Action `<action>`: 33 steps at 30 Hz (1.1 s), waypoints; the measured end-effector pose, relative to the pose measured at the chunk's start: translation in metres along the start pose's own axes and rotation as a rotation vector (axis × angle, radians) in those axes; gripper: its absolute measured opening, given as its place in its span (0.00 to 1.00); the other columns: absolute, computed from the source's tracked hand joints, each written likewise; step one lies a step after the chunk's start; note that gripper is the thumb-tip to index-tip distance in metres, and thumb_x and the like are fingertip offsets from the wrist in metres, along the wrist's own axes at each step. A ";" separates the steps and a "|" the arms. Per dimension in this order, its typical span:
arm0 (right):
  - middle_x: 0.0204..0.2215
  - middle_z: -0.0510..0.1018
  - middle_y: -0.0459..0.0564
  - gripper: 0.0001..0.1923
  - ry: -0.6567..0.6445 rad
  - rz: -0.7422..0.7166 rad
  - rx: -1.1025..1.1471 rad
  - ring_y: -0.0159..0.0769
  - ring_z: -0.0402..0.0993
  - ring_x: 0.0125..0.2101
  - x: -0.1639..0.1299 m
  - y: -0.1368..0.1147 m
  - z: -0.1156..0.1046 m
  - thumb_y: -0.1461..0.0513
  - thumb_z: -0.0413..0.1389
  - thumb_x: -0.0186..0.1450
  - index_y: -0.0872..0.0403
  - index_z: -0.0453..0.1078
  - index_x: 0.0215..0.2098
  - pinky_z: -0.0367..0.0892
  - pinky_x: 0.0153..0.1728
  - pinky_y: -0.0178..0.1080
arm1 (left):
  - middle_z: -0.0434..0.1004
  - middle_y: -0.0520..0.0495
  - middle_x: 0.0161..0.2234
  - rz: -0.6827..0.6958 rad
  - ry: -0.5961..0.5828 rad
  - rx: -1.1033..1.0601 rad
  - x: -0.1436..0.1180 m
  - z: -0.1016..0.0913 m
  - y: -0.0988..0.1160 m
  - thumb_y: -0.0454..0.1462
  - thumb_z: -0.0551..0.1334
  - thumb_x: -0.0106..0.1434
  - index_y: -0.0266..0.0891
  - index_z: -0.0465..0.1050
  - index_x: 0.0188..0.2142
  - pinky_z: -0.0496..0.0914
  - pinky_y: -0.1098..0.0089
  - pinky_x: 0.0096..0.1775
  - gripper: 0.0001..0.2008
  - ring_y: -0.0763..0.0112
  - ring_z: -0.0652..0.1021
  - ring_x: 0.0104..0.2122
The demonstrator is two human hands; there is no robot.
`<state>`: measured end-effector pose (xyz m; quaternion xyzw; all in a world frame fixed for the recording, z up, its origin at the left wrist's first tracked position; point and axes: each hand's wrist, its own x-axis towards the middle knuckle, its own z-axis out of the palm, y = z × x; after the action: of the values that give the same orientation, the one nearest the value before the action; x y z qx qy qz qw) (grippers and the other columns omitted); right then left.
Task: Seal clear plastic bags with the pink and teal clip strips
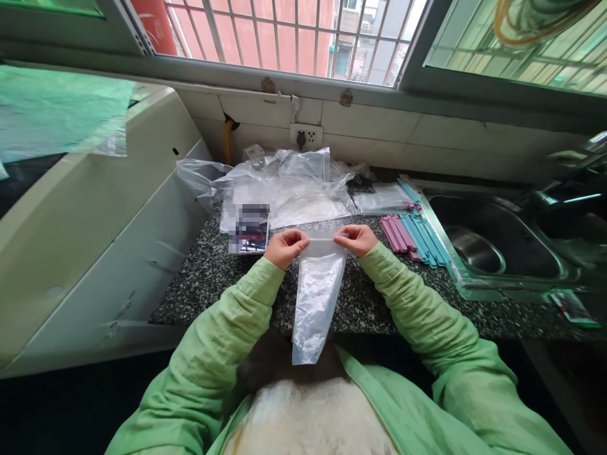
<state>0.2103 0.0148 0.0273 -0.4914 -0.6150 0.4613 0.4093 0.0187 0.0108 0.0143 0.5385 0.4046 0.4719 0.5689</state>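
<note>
A long clear plastic bag (317, 297) hangs down in front of me over the counter's front edge. My left hand (286, 246) pinches its top left corner between thumb and fingers. At the top right corner, my right hand (358, 240) grips it the same way, so the top edge is stretched straight between both hands. Behind it lies a heap of clear plastic bags (303, 189). Right of my right hand are pink strips (397, 234) and blue strips (423, 239), laid side by side. A partly blurred-out dark item (253, 227) lies left of my left hand.
The speckled stone counter (203, 272) runs under everything. A metal sink (502, 234) is at the right, with a small packet (575, 308) by its front rim. More bagged strips (386, 198) lie near the wall. A white appliance (109, 253) borders the left, below a wall socket (307, 134) and window.
</note>
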 end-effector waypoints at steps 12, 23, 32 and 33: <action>0.14 0.64 0.43 0.14 0.028 -0.112 -0.146 0.24 0.56 0.17 -0.002 0.003 0.001 0.53 0.57 0.46 0.58 0.66 0.18 0.52 0.19 0.30 | 0.61 0.56 0.13 -0.011 0.014 0.001 0.000 0.001 0.000 0.41 0.66 0.39 0.34 0.66 0.18 0.54 0.78 0.16 0.13 0.84 0.60 0.13; 0.15 0.67 0.44 0.17 -0.038 -0.059 -0.107 0.25 0.59 0.18 -0.001 0.002 -0.004 0.51 0.58 0.44 0.58 0.69 0.21 0.55 0.20 0.31 | 0.60 0.57 0.12 -0.023 0.011 -0.017 -0.001 0.003 0.001 0.41 0.66 0.38 0.34 0.65 0.17 0.54 0.78 0.16 0.13 0.84 0.59 0.12; 0.16 0.68 0.45 0.17 -0.125 -0.050 -0.185 0.26 0.60 0.19 -0.003 -0.003 -0.003 0.52 0.58 0.44 0.59 0.69 0.21 0.55 0.20 0.30 | 0.61 0.57 0.13 -0.004 -0.031 -0.019 -0.001 0.005 -0.003 0.39 0.66 0.39 0.35 0.66 0.17 0.54 0.77 0.18 0.11 0.83 0.61 0.15; 0.16 0.68 0.45 0.17 -0.133 -0.040 -0.168 0.26 0.60 0.19 -0.004 -0.003 -0.002 0.51 0.58 0.44 0.59 0.68 0.20 0.55 0.20 0.30 | 0.61 0.57 0.13 -0.008 -0.033 -0.021 -0.001 0.005 -0.003 0.39 0.66 0.39 0.35 0.66 0.17 0.54 0.77 0.18 0.11 0.83 0.61 0.15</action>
<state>0.2124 0.0114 0.0309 -0.4798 -0.6872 0.4314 0.3338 0.0240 0.0084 0.0117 0.5387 0.3922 0.4650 0.5829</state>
